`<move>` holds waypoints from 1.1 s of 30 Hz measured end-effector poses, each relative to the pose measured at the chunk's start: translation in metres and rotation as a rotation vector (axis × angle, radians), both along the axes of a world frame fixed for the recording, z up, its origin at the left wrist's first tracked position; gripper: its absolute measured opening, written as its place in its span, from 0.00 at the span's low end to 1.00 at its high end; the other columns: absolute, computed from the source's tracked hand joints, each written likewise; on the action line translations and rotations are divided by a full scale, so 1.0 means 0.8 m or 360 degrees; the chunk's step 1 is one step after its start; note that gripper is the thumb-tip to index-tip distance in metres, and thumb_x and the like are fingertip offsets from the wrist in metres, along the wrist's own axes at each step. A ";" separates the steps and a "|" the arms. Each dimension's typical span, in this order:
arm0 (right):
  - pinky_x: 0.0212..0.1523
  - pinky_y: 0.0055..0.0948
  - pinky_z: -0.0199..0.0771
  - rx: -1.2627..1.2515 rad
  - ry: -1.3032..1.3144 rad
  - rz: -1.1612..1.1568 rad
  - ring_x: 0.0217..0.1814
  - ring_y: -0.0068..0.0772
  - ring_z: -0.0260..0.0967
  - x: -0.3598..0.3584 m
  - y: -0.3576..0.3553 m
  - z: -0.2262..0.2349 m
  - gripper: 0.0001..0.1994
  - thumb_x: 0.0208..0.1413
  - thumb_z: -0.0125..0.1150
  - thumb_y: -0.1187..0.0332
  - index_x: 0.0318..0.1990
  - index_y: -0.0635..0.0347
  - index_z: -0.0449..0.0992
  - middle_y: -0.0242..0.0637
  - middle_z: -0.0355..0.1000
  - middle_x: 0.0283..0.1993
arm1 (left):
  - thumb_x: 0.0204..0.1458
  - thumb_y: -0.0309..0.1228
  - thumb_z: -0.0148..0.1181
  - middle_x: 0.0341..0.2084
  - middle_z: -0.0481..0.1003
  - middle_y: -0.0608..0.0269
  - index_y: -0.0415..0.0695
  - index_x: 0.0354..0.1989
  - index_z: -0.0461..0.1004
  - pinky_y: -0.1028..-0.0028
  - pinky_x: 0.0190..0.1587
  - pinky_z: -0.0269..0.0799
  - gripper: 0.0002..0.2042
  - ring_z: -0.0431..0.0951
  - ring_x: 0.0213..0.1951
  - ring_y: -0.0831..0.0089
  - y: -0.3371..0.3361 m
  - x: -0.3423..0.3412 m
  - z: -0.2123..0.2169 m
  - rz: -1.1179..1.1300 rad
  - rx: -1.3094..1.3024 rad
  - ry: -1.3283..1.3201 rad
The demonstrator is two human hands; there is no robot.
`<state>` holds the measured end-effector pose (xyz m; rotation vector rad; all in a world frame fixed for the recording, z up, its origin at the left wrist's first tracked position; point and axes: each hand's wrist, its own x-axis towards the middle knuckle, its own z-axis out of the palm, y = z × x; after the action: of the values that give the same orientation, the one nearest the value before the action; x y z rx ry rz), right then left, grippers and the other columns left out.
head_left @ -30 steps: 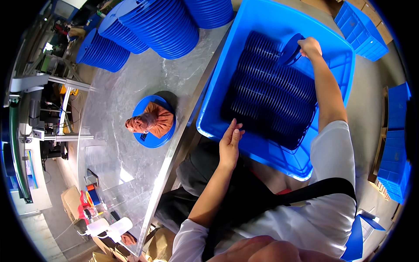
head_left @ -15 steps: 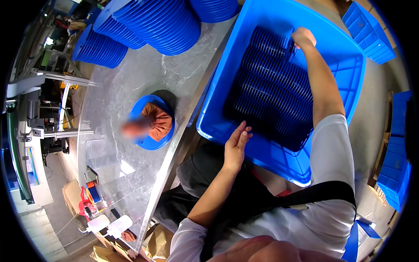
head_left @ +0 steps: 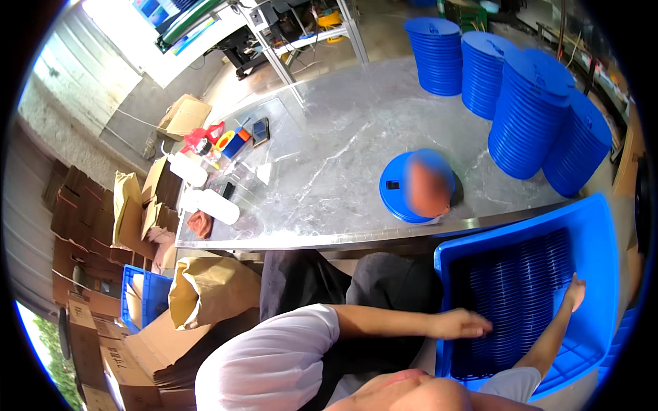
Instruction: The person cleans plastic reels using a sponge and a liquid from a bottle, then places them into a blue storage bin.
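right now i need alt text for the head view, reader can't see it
A person's left hand and right hand are over a blue bin holding rows of dark blue discs; whether the right one grips any is unclear. On the grey table beyond are stacks of round blue pieces and another round blue piece bearing a blurred brown bundle.

Left end of the grey tabletop (head_left: 329, 137): we've got a dark phone (head_left: 260, 132) just beside a blue-and-orange roll (head_left: 233, 143), red plastic (head_left: 194, 138) next to that, then two white bottles (head_left: 218, 207) — brown rag (head_left: 199, 225) by the nearer one. Off that end we see a tan paper bag (head_left: 212, 288), blue crate (head_left: 157, 293), printed cartons (head_left: 127, 366). Far side — metal frame (head_left: 353, 34), green-edged belt (head_left: 195, 17), cardboard box (head_left: 186, 115) near the wall (head_left: 133, 109).
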<state>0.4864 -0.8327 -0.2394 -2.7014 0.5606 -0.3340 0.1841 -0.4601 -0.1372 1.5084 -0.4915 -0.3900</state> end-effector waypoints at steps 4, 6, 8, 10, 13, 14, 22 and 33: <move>0.25 0.37 0.67 0.0132 -0.0230 0.0290 0.22 0.35 0.67 -0.019 0.022 0.046 0.15 0.56 0.56 0.54 0.30 0.57 0.68 0.38 0.70 0.22 | 0.58 0.42 0.50 0.46 0.72 0.51 0.40 0.55 0.67 0.67 0.49 0.68 0.21 0.72 0.49 0.60 -0.055 -0.048 0.106 -0.1036 -0.0486 0.0249; 0.20 0.31 0.64 -0.0268 -0.0555 0.0518 0.16 0.26 0.61 -0.034 0.017 0.050 0.13 0.57 0.55 0.56 0.31 0.55 0.69 0.33 0.66 0.18 | 0.54 0.36 0.54 0.34 0.74 0.57 0.38 0.43 0.71 0.70 0.38 0.66 0.15 0.70 0.38 0.69 -0.064 -0.059 0.145 -0.0985 -0.0358 0.0016; 0.19 0.25 0.64 0.0223 -0.0245 0.0618 0.18 0.22 0.63 -0.089 0.090 0.109 0.07 0.57 0.57 0.63 0.32 0.54 0.69 0.32 0.66 0.19 | 0.51 0.34 0.57 0.28 0.74 0.60 0.37 0.36 0.73 0.72 0.32 0.64 0.12 0.70 0.32 0.74 -0.057 -0.071 0.182 -0.0924 -0.0307 -0.0113; 0.19 0.20 0.65 0.0521 -0.0360 0.0928 0.21 0.18 0.64 -0.127 0.133 0.130 0.04 0.56 0.57 0.68 0.33 0.55 0.70 0.29 0.67 0.20 | 0.47 0.34 0.59 0.26 0.74 0.59 0.38 0.33 0.72 0.71 0.31 0.63 0.11 0.70 0.31 0.73 -0.040 -0.087 0.227 -0.0930 -0.0308 -0.0183; 0.25 0.18 0.68 0.1071 -0.0277 0.1168 0.24 0.16 0.66 -0.224 0.272 0.166 0.04 0.55 0.58 0.69 0.36 0.58 0.73 0.28 0.70 0.25 | 0.49 0.35 0.58 0.30 0.74 0.57 0.39 0.38 0.71 0.69 0.35 0.64 0.13 0.71 0.35 0.69 -0.030 -0.121 0.276 -0.1061 -0.0293 -0.0294; 0.26 0.19 0.69 0.1097 -0.0207 0.1317 0.26 0.18 0.68 -0.253 0.302 0.169 0.04 0.55 0.58 0.69 0.36 0.58 0.73 0.29 0.71 0.27 | 0.49 0.35 0.58 0.31 0.73 0.56 0.39 0.40 0.71 0.69 0.36 0.64 0.14 0.71 0.36 0.68 -0.023 -0.134 0.289 -0.1147 -0.0307 -0.0368; 0.46 0.36 0.67 0.0041 -0.0622 0.3380 0.39 0.36 0.70 -0.390 0.486 0.201 0.08 0.42 0.63 0.64 0.28 0.55 0.73 0.33 0.71 0.32 | 0.50 0.34 0.60 0.38 0.72 0.53 0.41 0.50 0.69 0.64 0.45 0.67 0.20 0.71 0.44 0.57 0.126 -0.128 0.243 -0.1301 -0.0272 -0.0620; 0.37 0.37 0.67 0.0471 0.1651 0.3179 0.38 0.41 0.66 -0.319 0.550 0.132 0.09 0.50 0.58 0.61 0.27 0.56 0.70 0.37 0.69 0.32 | 0.52 0.34 0.60 0.50 0.69 0.58 0.44 0.63 0.57 0.68 0.51 0.64 0.30 0.69 0.49 0.63 0.322 0.016 0.136 -0.0724 -0.0362 -0.0049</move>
<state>0.2310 -0.3927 -0.1335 -1.6466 -1.6490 1.4339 0.1968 -0.2024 -0.0286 1.1772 -0.8784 -0.6415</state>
